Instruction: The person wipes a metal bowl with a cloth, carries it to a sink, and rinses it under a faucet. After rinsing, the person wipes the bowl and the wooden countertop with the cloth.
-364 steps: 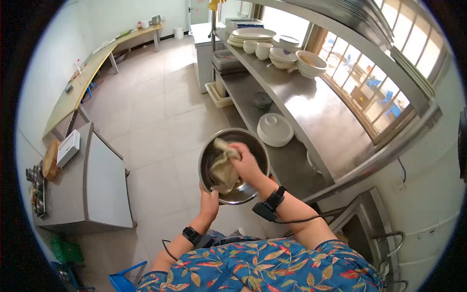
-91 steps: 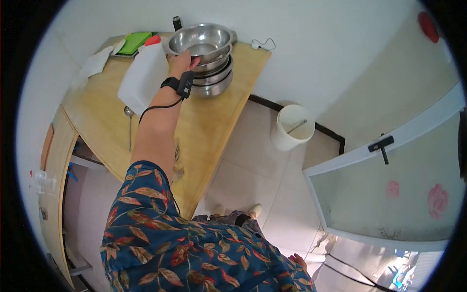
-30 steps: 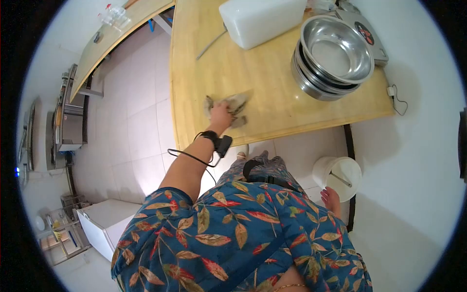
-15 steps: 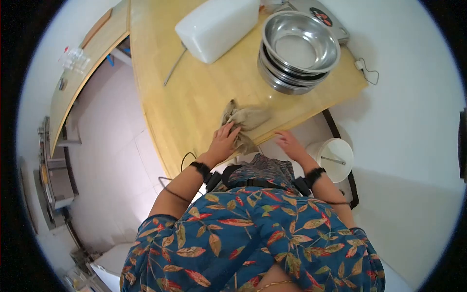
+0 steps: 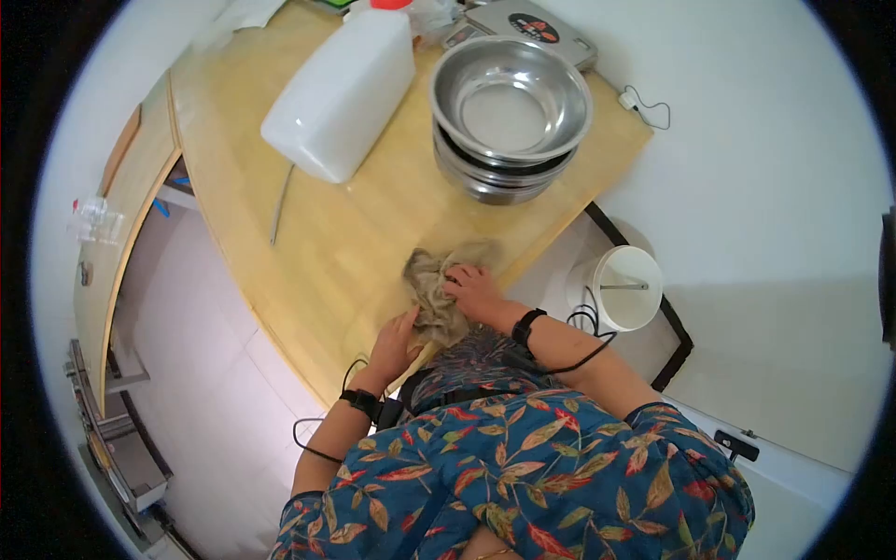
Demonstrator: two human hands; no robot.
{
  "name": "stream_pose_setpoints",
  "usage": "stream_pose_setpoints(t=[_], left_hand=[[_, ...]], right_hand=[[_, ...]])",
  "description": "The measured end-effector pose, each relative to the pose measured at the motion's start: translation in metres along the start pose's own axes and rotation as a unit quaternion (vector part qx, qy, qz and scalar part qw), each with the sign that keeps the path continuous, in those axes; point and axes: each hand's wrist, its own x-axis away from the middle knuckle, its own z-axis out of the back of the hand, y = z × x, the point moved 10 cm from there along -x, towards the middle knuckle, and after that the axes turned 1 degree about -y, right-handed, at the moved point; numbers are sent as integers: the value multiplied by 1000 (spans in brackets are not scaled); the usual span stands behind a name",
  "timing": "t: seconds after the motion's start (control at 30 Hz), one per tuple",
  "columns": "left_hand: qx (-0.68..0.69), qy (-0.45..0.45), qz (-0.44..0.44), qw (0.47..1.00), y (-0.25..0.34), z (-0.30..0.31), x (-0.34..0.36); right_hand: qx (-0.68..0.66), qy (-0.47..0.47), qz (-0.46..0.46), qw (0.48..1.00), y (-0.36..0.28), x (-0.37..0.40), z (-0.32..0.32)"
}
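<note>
A crumpled, grey-brown cloth (image 5: 431,294) lies near the front edge of the wooden table, its far end blurred. My right hand (image 5: 476,293) is on the cloth's right side, fingers bent into its folds. At the cloth's lower left is my left hand (image 5: 396,343), its fingers stretched out and the tips right at the fabric's edge. Both wrists wear black bands.
A stack of steel bowls (image 5: 509,177) stands beyond the cloth, with a scale (image 5: 537,33) behind it. A white plastic jug (image 5: 341,93) lies on its side, near a thin metal rod (image 5: 280,205). A white bucket (image 5: 630,289) stands right of the table (image 5: 224,187).
My right hand has come left onto the cloth. My left hand has slid off its top to the lower left edge. The view has shifted, so the table things appear farther left.
</note>
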Motion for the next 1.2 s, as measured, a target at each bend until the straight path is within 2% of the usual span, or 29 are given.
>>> stream_pose_setpoints(t=[0.07, 0.13, 0.27, 0.37, 0.47, 0.57, 0.7, 0.77, 0.87, 0.9, 0.97, 1.17, 1.2], left_hand=[[-6, -3, -6, 1000, 3, -6, -8], [0, -4, 30, 1000, 2, -9, -16], [26, -1, 87, 996, 8, -20, -40], [40, -5, 117, 992, 29, -31, -60], [7, 5, 90, 996, 56, -40, -86], [62, -13, 201, 977, 74, -40, -97], [52, 2, 252, 966, 78, -41, -86], [54, 0, 277, 959, 78, -44, -76], [38, -14, 308, 951, 76, -49, -59], [35, -15, 318, 947, 76, -50, -56], [30, -15, 340, 940, 76, -51, -50], [34, 26, 308, 950, 85, -48, -52], [32, 26, 302, 952, 83, -50, -51]], right_hand=[[35, -8, -45, 998, 45, 13, 9], [11, 14, -92, 996, 101, 27, 30], [30, 143, -100, 984, 213, 54, 92], [4, 171, -95, 981, 292, 59, 120], [48, 107, -179, 977, 375, 43, 131], [31, 118, -298, 947, 441, 33, 174], [39, 160, -333, 929, 525, -4, 192], [34, 196, -373, 906, 554, -23, 201], [-59, 176, -468, 864, 586, -54, 205], [-33, 185, -470, 863, 590, -66, 209], [20, 203, -470, 859, 594, -89, 214], [23, 80, -395, 915, 583, -111, 197], [34, 94, -359, 928, 567, -107, 193]])
